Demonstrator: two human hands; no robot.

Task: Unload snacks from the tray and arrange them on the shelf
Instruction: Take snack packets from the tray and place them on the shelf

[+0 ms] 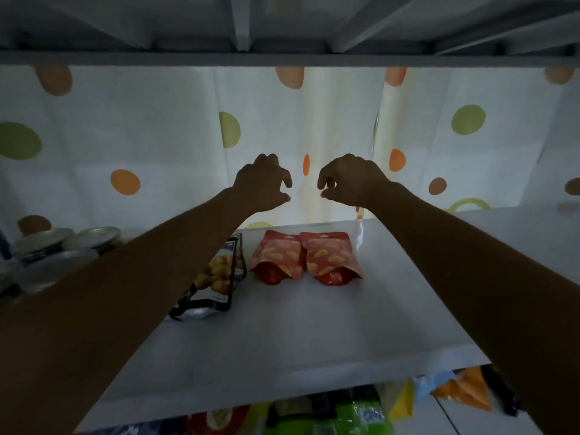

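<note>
Two red snack pouches stand side by side at the back of the white shelf [314, 324], the left pouch [277, 257] touching the right pouch [332, 259]. A black pouch with yellow food printed on it [216, 277] lies to their left, partly hidden by my left forearm. My left hand [262, 183] and my right hand [348, 180] hover above the red pouches, a small gap between them. Fingers of both hands hang loosely curled and hold nothing.
Several round metal lids or tins [62, 246] sit at the shelf's left end. A dotted curtain [455, 136] hangs behind. Another shelf board [282, 59] runs overhead. Below the front edge lie more snack bags [345, 412], green, yellow and orange.
</note>
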